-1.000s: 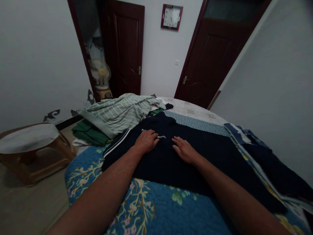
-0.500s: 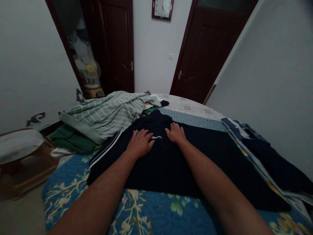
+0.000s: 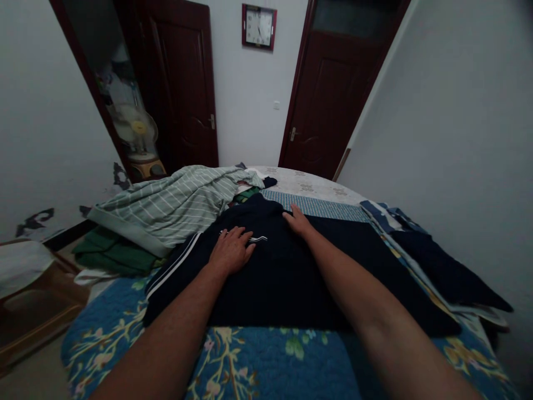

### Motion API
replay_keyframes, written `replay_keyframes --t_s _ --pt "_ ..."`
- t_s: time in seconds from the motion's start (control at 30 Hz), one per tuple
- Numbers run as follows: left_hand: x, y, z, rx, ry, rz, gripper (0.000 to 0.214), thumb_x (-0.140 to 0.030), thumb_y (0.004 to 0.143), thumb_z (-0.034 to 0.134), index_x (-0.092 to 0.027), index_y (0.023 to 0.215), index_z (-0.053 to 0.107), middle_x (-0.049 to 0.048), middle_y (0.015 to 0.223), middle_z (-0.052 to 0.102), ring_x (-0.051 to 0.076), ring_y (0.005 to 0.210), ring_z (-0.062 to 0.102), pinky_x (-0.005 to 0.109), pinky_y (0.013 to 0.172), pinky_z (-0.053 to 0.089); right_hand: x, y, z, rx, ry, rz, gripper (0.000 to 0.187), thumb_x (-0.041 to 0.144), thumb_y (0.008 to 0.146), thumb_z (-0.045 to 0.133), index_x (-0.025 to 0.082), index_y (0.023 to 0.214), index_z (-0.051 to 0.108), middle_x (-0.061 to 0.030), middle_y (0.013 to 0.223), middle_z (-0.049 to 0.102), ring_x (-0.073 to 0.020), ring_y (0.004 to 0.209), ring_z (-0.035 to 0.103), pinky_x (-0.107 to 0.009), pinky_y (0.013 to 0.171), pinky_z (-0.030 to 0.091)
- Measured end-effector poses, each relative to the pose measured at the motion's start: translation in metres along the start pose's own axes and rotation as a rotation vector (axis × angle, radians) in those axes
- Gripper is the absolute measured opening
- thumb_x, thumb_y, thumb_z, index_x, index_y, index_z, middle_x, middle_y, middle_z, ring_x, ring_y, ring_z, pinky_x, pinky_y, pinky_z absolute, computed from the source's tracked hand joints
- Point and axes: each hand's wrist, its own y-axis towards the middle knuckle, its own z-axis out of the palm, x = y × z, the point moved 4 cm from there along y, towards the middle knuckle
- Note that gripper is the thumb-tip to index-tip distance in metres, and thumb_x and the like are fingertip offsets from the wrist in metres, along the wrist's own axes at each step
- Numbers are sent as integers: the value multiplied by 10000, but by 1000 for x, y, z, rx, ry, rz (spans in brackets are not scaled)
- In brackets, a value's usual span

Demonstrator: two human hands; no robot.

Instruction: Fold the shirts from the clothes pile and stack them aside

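Observation:
A dark navy garment with white side stripes and a small white logo lies spread on the blue floral bed cover. My left hand rests flat on it, fingers stretched out, just left of the logo. Farther up, my right hand lies flat near the garment's far edge, fingers extended. Neither hand holds anything.
A green striped cloth is heaped at the left over folded green clothes. More dark clothing lies along the bed's right side by the wall. A wooden stool stands at the left. Two dark doors, a fan and a wall clock are behind.
My right hand has slid away from me across the navy garment to its far edge. My left hand has stayed by the logo. The view has shifted right.

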Motion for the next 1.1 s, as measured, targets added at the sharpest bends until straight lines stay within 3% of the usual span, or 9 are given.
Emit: replay_keyframes --t_s 0.2,0.33,0.43,0.57,0.83,0.97,1.1 --pt "1 1 1 -13 8 2 507 -481 1058 500 -281 1498 652 124 1609 593 354 1533 488 625 1284 327 -32 -86 -6 176 -121 -172 768 617 1101 340 144 1706 358 -145 1806 235 -308 1680 180 -562 1350 146" --pt "2 3 4 -5 23 12 536 -477 1065 474 -237 1512 646 148 1621 577 369 1541 473 642 1285 314 -60 -118 -16 206 -180 -152 772 660 1094 338 219 1728 328 -107 1817 213 -317 1683 162 -595 1346 127" --pt "3 5 5 5 34 22 554 -480 1069 455 -223 1524 638 158 1617 577 381 1532 480 658 1272 326 -83 -111 -24 167 -199 -58 747 651 1101 332 244 1728 328 -98 1816 224 -316 1681 171 -592 1344 130" --pt "3 6 4 17 69 25 551 -482 1066 450 -240 1526 633 143 1621 577 370 1538 475 646 1272 336 -105 -82 -28 105 -194 39 753 664 1102 316 235 1721 338 -97 1815 228 -318 1681 159 -607 1338 133" --pt "4 7 4 9 66 22 552 -486 1066 454 -233 1519 644 152 1615 577 382 1516 502 661 1258 358 -118 -32 -25 43 -170 143 738 656 1105 303 242 1713 350 -106 1813 235 -334 1679 149 -629 1331 108" --pt "5 7 5 9 69 37 555 -491 1078 436 -237 1530 633 147 1617 576 370 1516 503 645 1256 366 -119 -25 -36 49 -113 162 734 624 1109 336 222 1722 321 -127 1814 220 -310 1684 145 -595 1338 93" --pt "6 7 6 13 70 35 555 -494 1081 433 -243 1536 627 142 1627 570 361 1533 484 629 1264 357 -127 -42 -62 45 -86 173 730 563 1138 230 145 1736 269 -163 1811 210 -227 1680 184 -440 1342 175"
